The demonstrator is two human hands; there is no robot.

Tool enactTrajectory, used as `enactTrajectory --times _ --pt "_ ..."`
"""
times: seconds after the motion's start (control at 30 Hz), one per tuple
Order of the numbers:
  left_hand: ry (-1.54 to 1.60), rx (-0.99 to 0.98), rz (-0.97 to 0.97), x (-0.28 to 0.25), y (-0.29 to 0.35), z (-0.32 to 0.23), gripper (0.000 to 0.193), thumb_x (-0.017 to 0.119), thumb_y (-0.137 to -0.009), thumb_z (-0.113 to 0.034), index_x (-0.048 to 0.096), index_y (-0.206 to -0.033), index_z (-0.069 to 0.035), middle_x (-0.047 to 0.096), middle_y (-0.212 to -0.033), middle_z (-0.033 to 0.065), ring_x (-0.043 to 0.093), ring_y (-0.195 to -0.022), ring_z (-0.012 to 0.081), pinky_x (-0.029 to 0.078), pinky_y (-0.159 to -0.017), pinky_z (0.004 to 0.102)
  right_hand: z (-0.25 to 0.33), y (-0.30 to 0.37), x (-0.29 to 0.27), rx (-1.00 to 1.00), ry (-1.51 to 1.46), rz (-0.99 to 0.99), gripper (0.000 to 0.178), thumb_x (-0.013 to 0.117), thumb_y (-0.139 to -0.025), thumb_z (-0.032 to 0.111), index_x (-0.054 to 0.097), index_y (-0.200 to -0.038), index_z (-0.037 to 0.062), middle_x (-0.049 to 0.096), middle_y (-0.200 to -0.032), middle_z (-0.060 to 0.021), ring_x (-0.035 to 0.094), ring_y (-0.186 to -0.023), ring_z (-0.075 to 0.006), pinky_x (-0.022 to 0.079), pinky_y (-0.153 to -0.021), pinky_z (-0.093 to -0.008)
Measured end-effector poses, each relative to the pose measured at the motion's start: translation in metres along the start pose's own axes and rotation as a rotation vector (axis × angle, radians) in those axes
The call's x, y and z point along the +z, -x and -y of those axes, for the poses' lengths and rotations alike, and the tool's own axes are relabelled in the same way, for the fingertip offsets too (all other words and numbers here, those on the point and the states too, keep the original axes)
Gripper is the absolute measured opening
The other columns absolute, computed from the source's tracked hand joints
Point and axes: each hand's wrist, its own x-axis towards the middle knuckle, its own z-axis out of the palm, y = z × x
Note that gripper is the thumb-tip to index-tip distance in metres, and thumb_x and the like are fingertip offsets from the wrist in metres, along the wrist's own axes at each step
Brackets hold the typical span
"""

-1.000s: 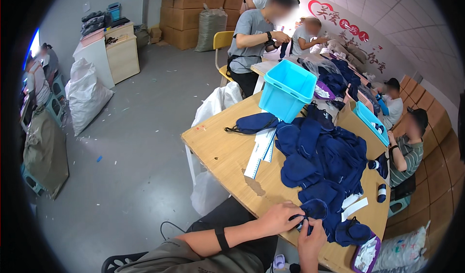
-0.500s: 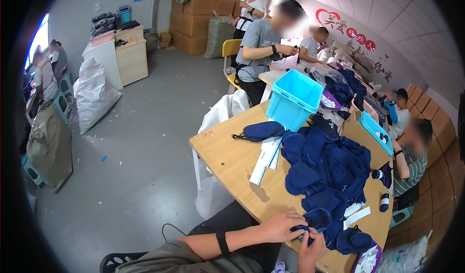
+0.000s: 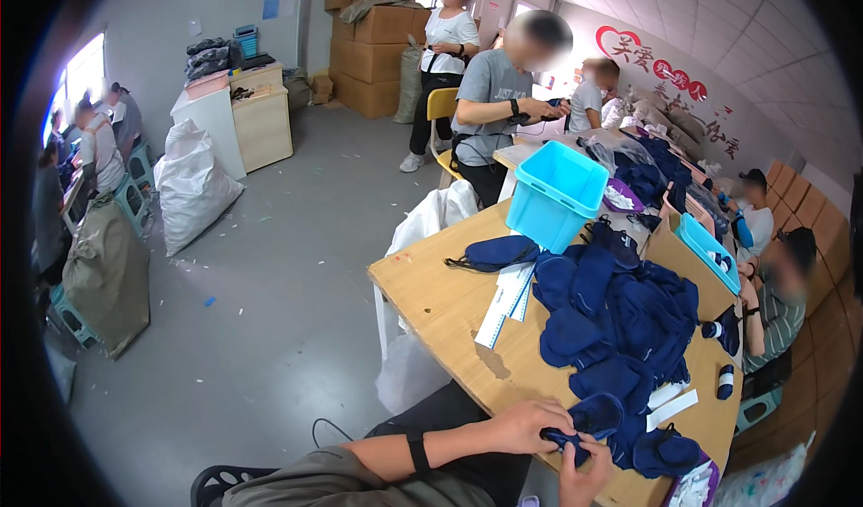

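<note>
Navy pile (image 3: 652, 323) on wooden table (image 3: 431, 278) = landmark. Held navy piece (image 3: 564, 439) sits at the pile's near end, slightly left, between both hands. Left hand (image 3: 529, 428) is left of the piece, fingertips pinched on its left end; right hand (image 3: 586, 478) is on the near-right side, thumb and fingers closed on its right end. Both hands touch it, neither nearer. Long axis looks roughly left-right, dipping toward the right hand; fingers cover much of it. Cupped navy piece (image 3: 600, 413) lies just past the fingertips, toward the pile; can't tell if it joins the held one.

Counts: one held piece; pile overlaps, can't count. One light-blue bin (image 3: 547, 219) at the pile's far-left end. One light-blue tray (image 3: 701, 257), right of its far part. One corded navy piece (image 3: 500, 253), left of pile. White-and-blue strips (image 3: 502, 307), at least two, also left. White paper strips (image 3: 674, 407), at least two, near-right. Navy rolls (image 3: 725, 381), two on the tabletop, right. One rounded navy piece (image 3: 663, 453), near-right. Purple baskets (image 3: 713, 482), two: near-right, far end.
</note>
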Motion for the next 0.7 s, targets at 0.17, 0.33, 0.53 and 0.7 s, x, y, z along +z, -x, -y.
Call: enactTrajectory --times 0.17,0.33,0.53,0.7 --pt "-0.01 0.037 0.056 0.003 0.004 0.007 0.038 0.08 -0.072 -0.002 0.069 -0.108 -0.008 0.069 -0.112 0.0049 0.065 -0.108 0.0292 0.04 -0.114 0.0503 0.007 -0.008 -0.014 0.238 -0.223 0.121 0.033 0.085 -0.077 0.009 0.065 -0.102 0.0024 0.072 -0.102 -0.0142 0.069 -0.087 -0.0266 0.055 -0.079 -0.035" --pt "-0.056 0.048 0.049 0.001 0.005 0.004 0.037 0.079 -0.072 -0.002 0.069 -0.107 -0.009 0.069 -0.114 0.0047 0.064 -0.109 0.0298 0.039 -0.114 0.0506 0.035 -0.039 -0.039 0.17 0.043 0.401 0.033 0.08 -0.079 0.014 0.067 -0.107 0.0025 0.07 -0.105 -0.0168 0.068 -0.093 -0.0321 0.052 -0.084 -0.0365" --pt "-0.065 0.067 0.045 0.003 0.006 0.003 0.036 0.079 -0.073 -0.005 0.068 -0.108 -0.009 0.068 -0.114 0.0043 0.063 -0.111 0.0304 0.038 -0.114 0.051 -0.008 -0.046 -0.05 0.201 -0.297 0.577 0.035 0.069 -0.088 0.013 0.066 -0.12 0.0009 0.068 -0.11 -0.0192 0.066 -0.097 -0.0333 0.05 -0.088 -0.0374" --pt "-0.084 0.075 0.024 0.003 0.008 0.006 0.037 0.078 -0.072 -0.006 0.067 -0.108 -0.009 0.068 -0.115 0.005 0.063 -0.111 0.0301 0.038 -0.114 0.0516 -0.003 -0.051 -0.046 0.405 -0.238 0.711 0.033 0.067 -0.09 0.009 0.066 -0.12 -0.0036 0.068 -0.108 -0.0135 0.066 -0.092 -0.0217 0.052 -0.081 -0.031"
